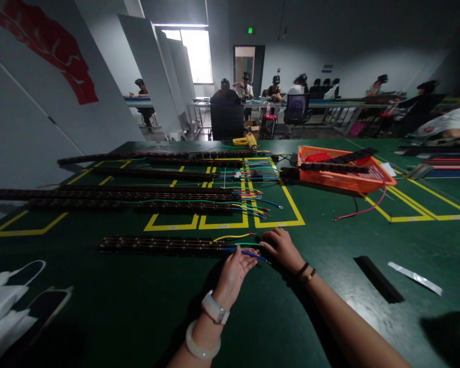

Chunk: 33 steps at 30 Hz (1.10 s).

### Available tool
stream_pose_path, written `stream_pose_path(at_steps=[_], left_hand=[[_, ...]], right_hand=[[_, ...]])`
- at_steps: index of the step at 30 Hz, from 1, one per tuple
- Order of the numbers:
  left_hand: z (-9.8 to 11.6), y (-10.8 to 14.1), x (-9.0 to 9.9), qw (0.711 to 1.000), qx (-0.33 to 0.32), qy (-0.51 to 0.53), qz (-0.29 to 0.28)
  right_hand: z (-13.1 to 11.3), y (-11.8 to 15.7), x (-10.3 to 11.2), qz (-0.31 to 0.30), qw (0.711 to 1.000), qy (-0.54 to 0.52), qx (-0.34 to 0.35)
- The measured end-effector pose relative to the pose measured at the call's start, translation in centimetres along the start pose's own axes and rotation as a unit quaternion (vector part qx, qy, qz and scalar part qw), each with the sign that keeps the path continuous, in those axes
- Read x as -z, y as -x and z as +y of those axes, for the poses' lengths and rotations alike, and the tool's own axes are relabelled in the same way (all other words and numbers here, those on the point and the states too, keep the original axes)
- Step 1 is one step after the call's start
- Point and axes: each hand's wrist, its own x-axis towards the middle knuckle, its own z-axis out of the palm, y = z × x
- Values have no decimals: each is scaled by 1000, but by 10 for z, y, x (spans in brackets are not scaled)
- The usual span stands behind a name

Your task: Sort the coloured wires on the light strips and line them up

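Observation:
A cable harness in dark wrapping lies lengthwise on the green table, its loose wire ends pointing right. My left hand is at these ends, palm turned up and fingers stretched out, with the blue wire passing across it. Facing it, my right hand has curled fingers at the tip of the green wire; the fingers hide the tip. A yellow wire with a small metal terminal lies just beyond both hands.
More cable harnesses lie across yellow tape outlines. An orange basket holds dark wrapped pieces; a yellow heat gun lies at the far edge. A black strip and a whitish strip are at right. Several people sit at tables beyond.

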Motion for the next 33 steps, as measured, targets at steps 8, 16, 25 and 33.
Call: stream_pose_path(at_steps=[8,16,25,33], left_hand=[[0,1,0,1000,-6,-1,-11],[1,-2,0,1000,17,2,9],[12,19,-3,974,128,-185,-40],[46,52,22,967,-95,-229,55]], right_hand=[[-18,20,23,-30,994,22,107],[-15,19,9,2,990,66,121],[-11,16,2,-2,988,126,88],[-12,14,3,-15,990,126,60]])
